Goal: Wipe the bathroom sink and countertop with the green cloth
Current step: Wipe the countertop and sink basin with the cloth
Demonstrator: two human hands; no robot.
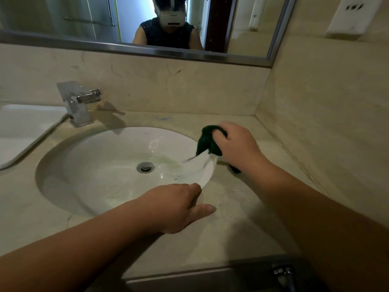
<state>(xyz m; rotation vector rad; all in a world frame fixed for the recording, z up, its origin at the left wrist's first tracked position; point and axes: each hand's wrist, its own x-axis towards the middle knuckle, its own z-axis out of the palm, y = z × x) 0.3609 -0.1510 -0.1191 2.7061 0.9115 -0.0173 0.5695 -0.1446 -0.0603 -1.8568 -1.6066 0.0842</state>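
So the right hand (237,148) was bunched tight around the green cloth (207,142), pressing it down right on the far-right rim of the sink (94,157), where the basin meets the counter (231,234). Most of the cloth was wadded under the palm, with a dark lump sticking out toward the bowl and another bit poking out behind the wrist on the counter side. The left hand (179,207) had nothing in it. It was just resting flat-ish on the near-right rim of the sink, fingers loosely spread and the thumb stretched out on the counter, looking like a brace more than anything.

As for progress, I'd call it partway. The bowl looked wet, with a faint greenish smear near the drain (145,166) and a streak of water running down from where the cloth sat, so the basin seemed to have had at least some attention but probably wasn't finished. The counter's back edge still had a small blue mark near the faucet (79,102), and the far-right corner and the strip along the wall looked dry and untouched. The left end of the counter past the faucet was mostly out of view, so can't say there. Guessing the rim, then the rest of the counter, was still left.
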